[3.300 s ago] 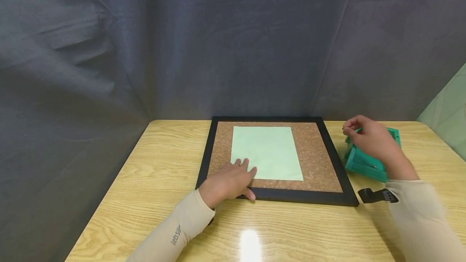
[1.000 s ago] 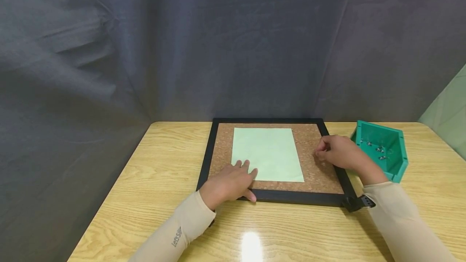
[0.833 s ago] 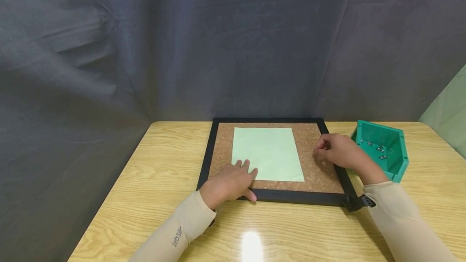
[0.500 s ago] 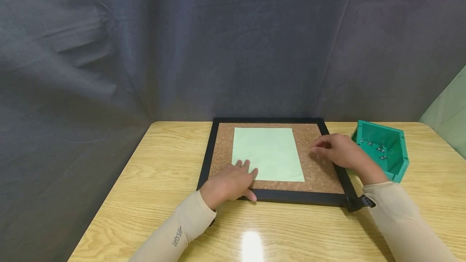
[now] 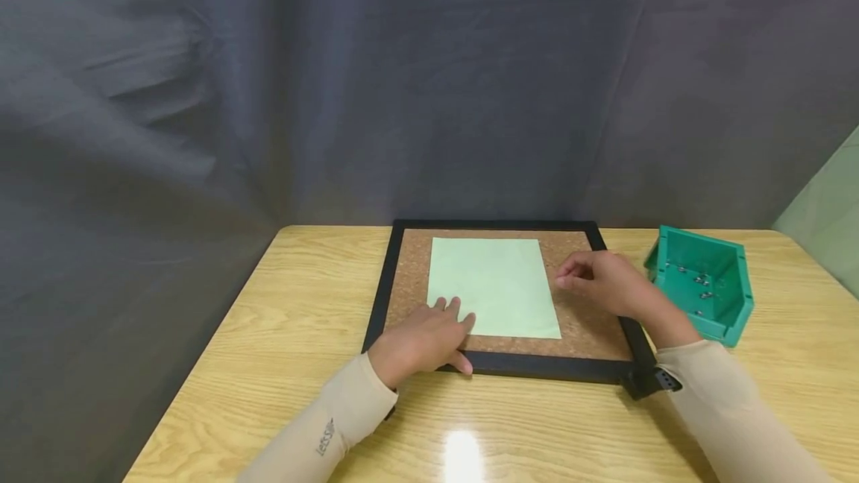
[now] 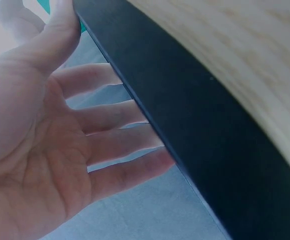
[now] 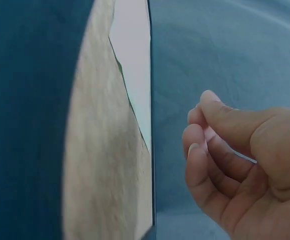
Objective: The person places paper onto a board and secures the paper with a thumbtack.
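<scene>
A sheet of pale green paper (image 5: pixel 496 282) lies on a black-framed cork board (image 5: pixel 584 334). My left hand (image 5: pixel 423 334) rests with spread, straight fingers on the paper's lower left corner, its thumb over the front frame. In the left wrist view the palm of the left hand (image 6: pixel 50 140) shows beside the black frame (image 6: pixel 155 80); its fingertips are partly hidden. Just above the cork, close to the paper's right edge, my right hand (image 5: pixel 614 282) pinches with thumb and index finger. What it pinches is almost hidden, and seems to be a push pin.
A green bin (image 5: pixel 701 238) stands right of the board, with several small clear and metallic push pins (image 5: pixel 701 279) inside. Behind the wooden table (image 5: pixel 322 282) hangs a dark grey curtain (image 5: pixel 436 95). A pale green panel (image 5: pixel 828 222) stands at far right.
My right hand has come from the green bin to over the cork, then slid left toward the paper's edge. The bin's open front now faces more into view. My left hand has stayed put.
</scene>
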`<move>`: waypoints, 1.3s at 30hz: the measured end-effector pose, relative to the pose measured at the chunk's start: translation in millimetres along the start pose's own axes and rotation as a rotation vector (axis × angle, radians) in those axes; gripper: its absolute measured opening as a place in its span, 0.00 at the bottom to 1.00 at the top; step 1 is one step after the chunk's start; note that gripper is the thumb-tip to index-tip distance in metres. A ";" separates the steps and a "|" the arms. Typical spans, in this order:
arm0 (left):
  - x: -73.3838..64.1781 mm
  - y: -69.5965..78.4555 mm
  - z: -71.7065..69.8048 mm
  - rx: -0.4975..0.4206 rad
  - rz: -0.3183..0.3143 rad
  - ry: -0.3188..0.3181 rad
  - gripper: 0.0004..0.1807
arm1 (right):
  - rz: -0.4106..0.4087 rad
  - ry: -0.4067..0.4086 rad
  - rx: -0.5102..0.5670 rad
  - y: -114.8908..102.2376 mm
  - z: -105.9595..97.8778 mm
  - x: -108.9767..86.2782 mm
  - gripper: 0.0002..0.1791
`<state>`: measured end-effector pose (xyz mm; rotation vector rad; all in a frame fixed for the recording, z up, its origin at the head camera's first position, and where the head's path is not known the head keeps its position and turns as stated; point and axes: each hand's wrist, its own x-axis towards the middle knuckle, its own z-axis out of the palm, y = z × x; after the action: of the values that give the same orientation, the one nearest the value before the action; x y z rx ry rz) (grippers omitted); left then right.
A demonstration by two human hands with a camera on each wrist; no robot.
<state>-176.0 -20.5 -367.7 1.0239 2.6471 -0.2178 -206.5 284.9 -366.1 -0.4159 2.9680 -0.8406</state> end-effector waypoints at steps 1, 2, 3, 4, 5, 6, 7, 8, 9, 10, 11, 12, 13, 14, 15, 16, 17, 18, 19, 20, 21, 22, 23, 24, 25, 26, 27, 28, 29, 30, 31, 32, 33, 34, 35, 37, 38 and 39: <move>0.8 0.5 -0.7 0.001 0.001 0.001 0.43 | -0.010 -0.003 0.006 -1.3 0.9 0.3 0.06; 1.2 0.9 -1.4 0.001 0.001 0.003 0.43 | -0.021 -0.008 0.012 -2.7 2.1 0.9 0.06; 1.6 1.1 -1.7 0.004 0.003 0.002 0.43 | -0.025 -0.014 0.019 -4.9 3.5 1.9 0.06; 1.7 1.3 -1.7 0.004 0.005 0.001 0.43 | -0.030 -0.019 0.026 -7.7 5.0 3.1 0.06; 1.6 1.4 -1.7 0.005 0.004 -0.003 0.43 | -0.033 -0.027 0.037 -11.5 6.3 4.9 0.06; 1.4 1.5 -1.3 0.007 0.002 -0.006 0.43 | -0.037 -0.037 0.053 -15.5 7.6 7.3 0.06; 1.2 1.5 -0.9 0.007 -0.001 -0.009 0.43 | -0.043 -0.047 0.068 -20.2 8.8 10.3 0.07; 1.2 1.6 -0.7 0.004 -0.004 -0.011 0.43 | -0.047 -0.058 0.082 -25.3 9.8 13.9 0.07; 1.5 1.7 -0.6 0.000 -0.009 -0.015 0.43 | -0.051 -0.072 0.108 -30.5 10.2 18.1 0.08; 0.9 1.9 -0.2 -0.005 -0.016 -0.018 0.44 | -0.053 -0.090 0.136 -35.8 11.5 22.7 0.09; 0.8 2.0 -0.1 -0.007 -0.022 -0.020 0.44 | -0.060 -0.104 0.163 -40.8 12.6 27.0 0.10; 0.9 2.2 -0.1 -0.012 -0.026 -0.020 0.44 | -0.059 -0.118 0.195 -45.2 13.9 31.6 0.11; 1.2 2.3 -0.4 -0.014 -0.027 -0.020 0.44 | -0.056 -0.130 0.227 -49.3 15.4 36.2 0.11; 1.7 2.4 -0.6 -0.018 -0.028 -0.022 0.44 | -0.045 -0.140 0.258 -52.8 17.2 40.7 0.12; 2.1 2.5 -0.7 -0.018 -0.028 -0.025 0.44 | -0.034 -0.151 0.291 -55.5 19.2 45.1 0.13; 2.6 2.7 -1.0 -0.019 -0.026 -0.028 0.44 | -0.020 -0.158 0.316 -58.2 21.2 49.0 0.14; 3.2 2.8 -1.3 -0.019 -0.025 -0.030 0.44 | -0.016 -0.160 0.334 -60.3 23.4 52.7 0.14; 3.7 3.0 -1.7 -0.018 -0.023 -0.031 0.44 | -0.001 -0.164 0.355 -62.8 25.3 56.9 0.15; 4.2 3.1 -2.0 -0.017 -0.022 -0.033 0.44 | 0.003 -0.166 0.363 -64.8 26.9 60.5 0.15; 4.7 3.2 -2.1 -0.017 -0.021 -0.037 0.44 | 0.011 -0.168 0.370 -66.6 28.3 64.2 0.15; 5.1 3.1 -2.4 -0.014 -0.022 -0.041 0.44 | 0.013 -0.170 0.378 -68.7 29.1 67.6 0.14; 5.3 3.0 -2.3 -0.013 -0.024 -0.045 0.44 | 0.018 -0.169 0.396 -71.0 29.9 71.2 0.14; 5.4 2.9 -2.0 -0.011 -0.028 -0.049 0.44 | 0.022 -0.169 0.413 -72.9 30.8 75.0 0.14; 5.2 2.7 -1.6 -0.011 -0.032 -0.053 0.44 | 0.036 -0.168 0.439 -75.1 31.7 78.9 0.13; 5.1 2.5 -1.2 -0.012 -0.034 -0.058 0.44 | 0.052 -0.168 0.460 -76.8 32.5 82.7 0.13; 5.1 2.3 -0.8 -0.011 -0.035 -0.059 0.44 | 0.068 -0.169 0.482 -78.3 33.7 87.0 0.12; 5.0 2.0 -0.3 -0.014 -0.036 -0.058 0.44 | 0.085 -0.172 0.507 -80.3 34.5 91.0 0.12; 5.1 1.7 0.3 -0.014 -0.035 -0.057 0.44 | 0.102 -0.180 0.526 -81.9 35.7 95.2 0.13; 5.0 1.5 0.5 -0.011 -0.032 -0.053 0.44 | 0.117 -0.189 0.537 -83.5 37.0 99.2 0.13; 5.2 1.2 0.6 -0.006 -0.030 -0.049 0.44 | 0.137 -0.199 0.549 -85.1 38.6 103.0 0.13; 5.4 1.1 0.7 -0.005 -0.028 -0.046 0.44 | 0.153 -0.211 0.561 -86.5 40.2 106.5 0.14; 5.6 1.1 0.6 -0.002 -0.027 -0.043 0.44 | 0.165 -0.223 0.571 -87.7 42.0 109.7 0.15; 5.8 1.1 0.5 0.001 -0.027 -0.043 0.44 | 0.184 -0.233 0.586 -89.2 43.8 112.3 0.17; 6.0 1.1 0.3 0.003 -0.028 -0.044 0.44 | 0.196 -0.245 0.595 -90.2 46.1 114.9 0.18; 6.1 1.1 0.3 0.004 -0.030 -0.046 0.44 | 0.210 -0.254 0.606 -90.8 48.9 117.7 0.19; 5.6 0.8 0.8 0.004 -0.038 -0.054 0.45 | 0.227 -0.276 0.628 -92.3 55.6 123.1 0.20; 5.4 0.5 1.3 0.007 -0.040 -0.055 0.45 | 0.229 -0.286 0.632 -92.9 59.2 125.8 0.21; 5.1 0.1 1.5 0.009 -0.042 -0.055 0.45 | 0.234 -0.296 0.638 -93.5 62.5 128.4 0.21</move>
<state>-179.2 -17.6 -370.8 0.9513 2.6219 -0.2634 -301.0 142.7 -365.3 -0.1388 2.2571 -1.4573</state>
